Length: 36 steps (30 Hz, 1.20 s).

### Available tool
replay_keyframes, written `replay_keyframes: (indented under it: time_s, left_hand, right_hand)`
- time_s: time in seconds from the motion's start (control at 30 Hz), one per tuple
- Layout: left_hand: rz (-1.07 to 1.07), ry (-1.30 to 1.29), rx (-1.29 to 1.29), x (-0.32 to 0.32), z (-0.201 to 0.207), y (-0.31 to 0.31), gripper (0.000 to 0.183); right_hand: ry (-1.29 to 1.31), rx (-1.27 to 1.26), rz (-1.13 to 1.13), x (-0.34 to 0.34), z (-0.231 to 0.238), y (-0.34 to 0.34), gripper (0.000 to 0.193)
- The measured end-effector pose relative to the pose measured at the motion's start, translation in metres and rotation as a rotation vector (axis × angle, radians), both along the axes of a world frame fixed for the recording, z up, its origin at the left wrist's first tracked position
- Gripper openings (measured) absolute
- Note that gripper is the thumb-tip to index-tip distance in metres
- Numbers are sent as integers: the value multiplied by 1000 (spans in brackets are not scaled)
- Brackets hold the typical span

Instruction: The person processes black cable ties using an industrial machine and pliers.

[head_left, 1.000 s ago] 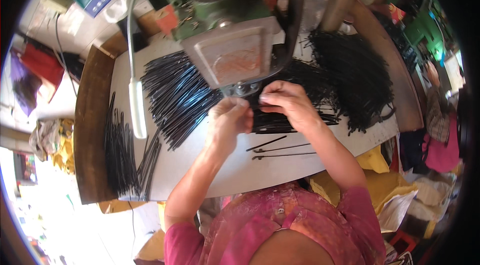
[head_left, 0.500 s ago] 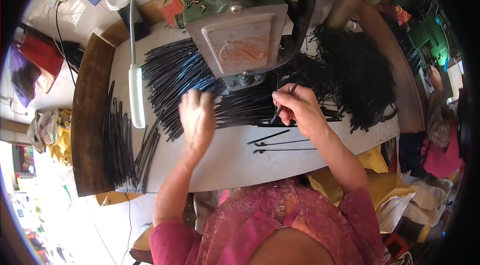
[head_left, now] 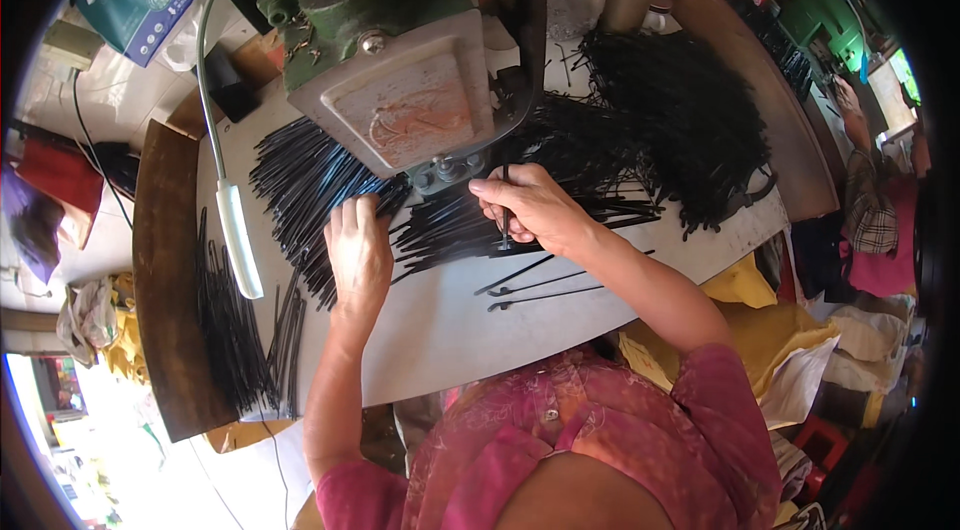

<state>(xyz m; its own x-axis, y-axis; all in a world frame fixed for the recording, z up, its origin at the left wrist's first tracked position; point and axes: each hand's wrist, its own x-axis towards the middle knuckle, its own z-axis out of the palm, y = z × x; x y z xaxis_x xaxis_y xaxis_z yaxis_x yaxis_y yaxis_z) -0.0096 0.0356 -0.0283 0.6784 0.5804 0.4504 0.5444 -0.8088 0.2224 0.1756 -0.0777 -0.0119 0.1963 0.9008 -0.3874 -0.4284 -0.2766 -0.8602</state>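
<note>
My right hand [head_left: 535,212] pinches a thin black rod [head_left: 505,225] between thumb and fingers, just below the head of a green machine [head_left: 390,40]. The rod stands nearly upright in the picture. Further left, my left hand [head_left: 358,250] is closed, fingers curled down at the near edge of a heap of long black rods [head_left: 300,180]. What lies in its fingertips is hidden. Several more black rods [head_left: 440,242] spread between my two hands, under the machine head. Near my right wrist, a few single rods with a small hooked end [head_left: 500,306] lie on the pale tabletop [head_left: 430,330].
A dense tangle of black pieces [head_left: 670,120] covers the table's right side. A bundle of rods [head_left: 228,330] leans along the wooden left rim [head_left: 170,280]. A lamp on a bent arm [head_left: 238,240] hangs at left. Beyond the right rim, another person's hand [head_left: 850,100] works.
The view has shifted, so the machine sits further left. My left hand, blurred before, is now sharp at the rod heap. My right hand still pinches its rod.
</note>
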Motion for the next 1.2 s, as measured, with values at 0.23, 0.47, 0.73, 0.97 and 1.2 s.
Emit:
replay_keyframes:
  time_s: [0.23, 0.47, 0.73, 0.97, 1.2]
  left_hand:
    - [4, 101, -8, -6, -22, 13, 14]
    - [40, 114, 21, -6, -20, 7, 22]
    - [-63, -132, -82, 0, -2, -3, 15]
    - [-54, -135, -87, 24, 13, -17, 17]
    - [-58, -173, -284, 30, 11, -20, 18]
  right_hand:
    - [-50, -8, 11, 2, -4, -2, 26]
    - [-58, -9, 22, 2, 1, 0, 27]
    - [-39, 4, 31, 3, -2, 4, 27]
    - [39, 51, 33, 2, -4, 12, 27]
    - [90, 37, 48, 1, 0, 12, 26]
